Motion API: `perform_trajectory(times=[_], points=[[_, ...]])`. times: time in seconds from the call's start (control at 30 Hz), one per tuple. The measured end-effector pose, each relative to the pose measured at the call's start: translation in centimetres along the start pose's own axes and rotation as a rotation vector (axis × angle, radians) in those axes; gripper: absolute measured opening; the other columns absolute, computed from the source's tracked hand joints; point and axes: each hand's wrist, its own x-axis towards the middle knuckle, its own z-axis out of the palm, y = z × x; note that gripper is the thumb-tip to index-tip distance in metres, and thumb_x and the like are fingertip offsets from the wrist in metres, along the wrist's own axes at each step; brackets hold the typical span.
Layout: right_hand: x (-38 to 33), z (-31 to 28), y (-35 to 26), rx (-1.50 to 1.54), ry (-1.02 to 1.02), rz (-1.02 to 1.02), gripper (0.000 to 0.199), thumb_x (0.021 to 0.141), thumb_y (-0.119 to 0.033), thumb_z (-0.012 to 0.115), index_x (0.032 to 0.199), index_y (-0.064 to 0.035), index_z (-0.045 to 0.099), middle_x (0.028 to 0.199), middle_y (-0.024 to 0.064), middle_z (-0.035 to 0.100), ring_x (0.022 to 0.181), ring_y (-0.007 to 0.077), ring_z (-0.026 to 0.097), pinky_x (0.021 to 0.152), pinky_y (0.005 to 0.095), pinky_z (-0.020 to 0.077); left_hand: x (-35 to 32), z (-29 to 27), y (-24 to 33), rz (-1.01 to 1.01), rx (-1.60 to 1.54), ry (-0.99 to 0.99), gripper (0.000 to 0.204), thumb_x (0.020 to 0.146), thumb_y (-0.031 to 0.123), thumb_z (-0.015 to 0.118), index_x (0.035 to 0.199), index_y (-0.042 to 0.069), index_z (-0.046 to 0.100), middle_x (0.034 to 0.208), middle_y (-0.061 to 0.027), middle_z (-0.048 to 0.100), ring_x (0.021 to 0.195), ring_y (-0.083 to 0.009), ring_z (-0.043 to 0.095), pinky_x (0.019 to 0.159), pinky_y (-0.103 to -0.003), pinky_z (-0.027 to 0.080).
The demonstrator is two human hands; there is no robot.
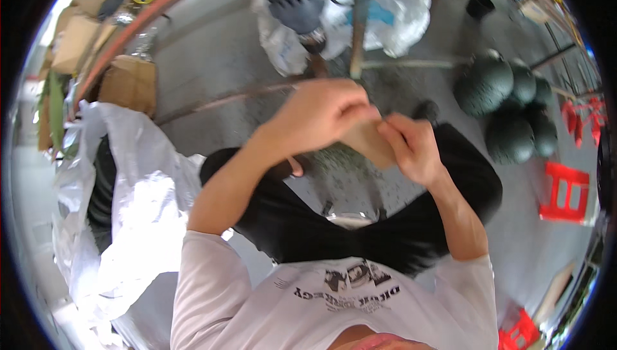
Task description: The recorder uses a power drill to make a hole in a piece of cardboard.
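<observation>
A tan, flat piece, perhaps paper or sandpaper, is stretched between my hands above my lap. My left hand is closed at its upper left end, with the fingers curled and slightly blurred. At the other end, my right hand pinches its edge between thumb and bent fingers. Just beyond my left hand, a dark grey power drill points its chuck down toward me. What the far side of the piece looks like is hidden.
Dark green round balls cluster on the floor at right, near a red plastic crate. A large clear plastic bag with dark round things stands at left. Metal frame bars cross ahead. A cardboard box lies far left.
</observation>
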Motion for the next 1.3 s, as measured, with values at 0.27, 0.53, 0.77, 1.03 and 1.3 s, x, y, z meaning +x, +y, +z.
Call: perform_trajectory(times=[0.27,0.53,0.77,1.03,1.3], points=[[-1.1,-0.7,-1.1,0.002,-0.164,-0.001,0.015,0.097,-0.009,0.06,0.087,0.0008,0.063,0.063,0.0185,0.053,0.051,0.0294,0.049,0.052,0.0376,0.0419,-1.1,0.5,-0.1,0.159,0.061,-0.133,0.025,0.09,0.029,0.071,0.076,0.009,0.063,0.069,-0.0083,0.06,0.066,-0.0312,0.061,0.057,-0.041,0.045],[-1.0,-0.9,-1.0,0.065,-0.083,-0.053,0.022,0.1,-0.014,0.061,0.085,0.0018,0.063,0.059,0.0161,0.051,0.05,0.0253,0.044,0.051,0.0357,0.0396,-0.8,-0.4,-0.2,0.168,0.043,-0.142,0.025,0.089,0.025,0.072,0.076,0.006,0.063,0.068,-0.01,0.059,0.064,-0.0321,0.058,0.057,-0.04,0.043],[-0.6,-1.6,-1.0,0.056,-0.123,-0.038,0.023,0.1,-0.016,0.061,0.085,0.0015,0.064,0.056,0.0137,0.053,0.047,0.0187,0.049,0.049,0.0348,0.0403,-0.5,-0.8,0.4,0.192,0.017,-0.121,0.031,0.089,0.027,0.071,0.071,0.005,0.059,0.063,-0.0141,0.058,0.06,-0.0362,0.058,0.055,-0.044,0.041],[-2.1,-2.8,-0.8,0.074,-0.167,-0.074,0.019,0.102,-0.017,0.056,0.092,-0.0018,0.063,0.06,0.011,0.059,0.051,0.0216,0.063,0.05,0.0359,0.0459,0.6,0.1,-0.1,0.176,0.01,-0.127,0.027,0.088,0.026,0.072,0.076,0.004,0.062,0.069,-0.0167,0.06,0.063,-0.0377,0.059,0.056,-0.044,0.043],[-0.5,-2.8,1.6,0.182,0.097,-0.178,0.028,0.106,-0.022,0.053,0.089,-0.0018,0.061,0.061,0.0059,0.061,0.055,0.0186,0.063,0.054,0.034,0.048,-0.9,0.4,0.3,-0.06,-0.53,0.019,0.018,0.09,0.013,0.073,0.098,-0.002,0.066,0.075,-0.0056,0.064,0.071,-0.0143,0.063,0.067,-0.028,0.05]])
